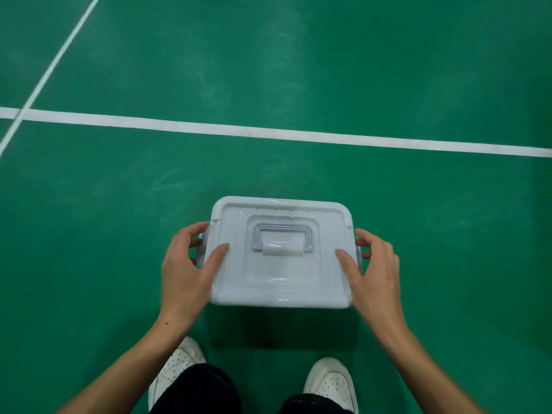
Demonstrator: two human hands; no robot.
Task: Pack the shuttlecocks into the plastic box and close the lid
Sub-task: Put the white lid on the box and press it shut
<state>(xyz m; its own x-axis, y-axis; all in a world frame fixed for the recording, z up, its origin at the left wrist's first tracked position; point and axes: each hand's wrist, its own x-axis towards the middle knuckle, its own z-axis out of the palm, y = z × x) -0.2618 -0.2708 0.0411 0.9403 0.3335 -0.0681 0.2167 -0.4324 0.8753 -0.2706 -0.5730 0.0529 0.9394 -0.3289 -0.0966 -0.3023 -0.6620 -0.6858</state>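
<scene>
Plastic box (280, 282) lidded, above green floor (268, 70). Left hand (186, 268) and right hand (373, 271) grip box ends, thumbs atop lid (282, 210).

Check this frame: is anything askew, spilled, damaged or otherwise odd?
Nothing stands out. The lid sits squarely on the plastic box, its handle folded flat. The left hand and right hand grip the box's ends. No shuttlecocks are in view.

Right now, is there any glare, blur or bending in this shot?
Head view: glare streaks on the plastic box lid; slight softness on the left hand and right hand; the white court line bows from wide-angle distortion; a box shadow falls on the floor.
</scene>
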